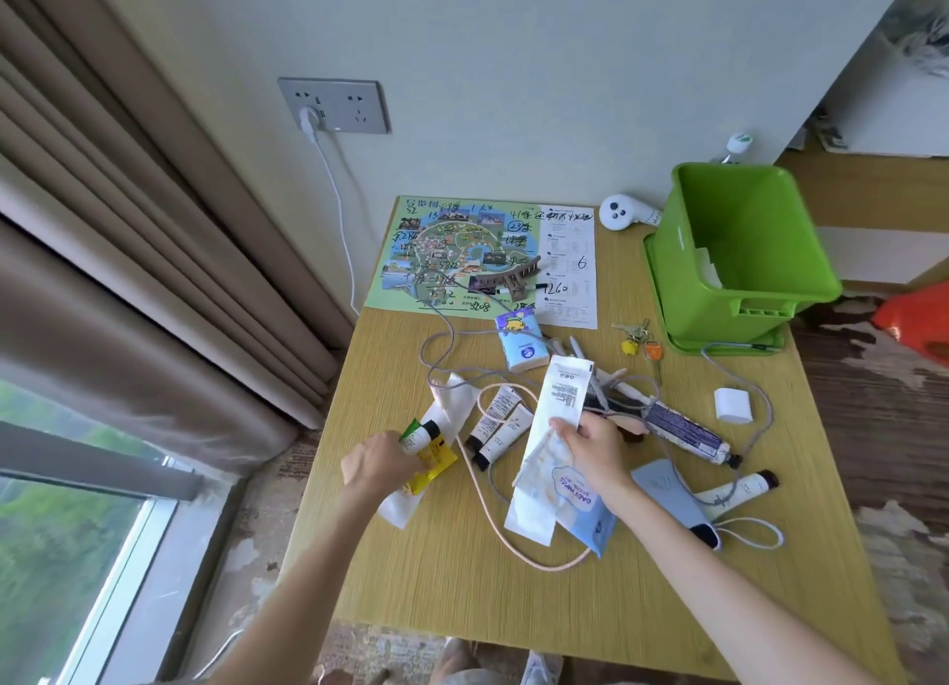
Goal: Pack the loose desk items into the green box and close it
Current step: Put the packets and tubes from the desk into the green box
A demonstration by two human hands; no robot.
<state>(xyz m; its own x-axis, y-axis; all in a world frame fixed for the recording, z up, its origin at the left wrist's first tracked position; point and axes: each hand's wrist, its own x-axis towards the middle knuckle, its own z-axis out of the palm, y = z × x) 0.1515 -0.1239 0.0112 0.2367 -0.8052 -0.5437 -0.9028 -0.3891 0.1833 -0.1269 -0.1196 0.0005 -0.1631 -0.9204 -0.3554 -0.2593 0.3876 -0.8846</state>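
The box [744,253] stands open at the far right corner of the table [565,607], well apart from both hands. Inside it, a piece of white paper [711,268] lies against the near wall; the rest of the interior shows bare green.

The left hand [380,466] is at the table's left edge, fingers curled round a yellow tube [434,461]. The right hand [590,448] is near the table's centre, fingers and thumb pinching a wipes pack [580,504] together with a long white sachet [562,397].

Between and around the hands lie two tubes [498,425], a pink cable [513,535], a tissue pack [521,343] and keys [637,338].
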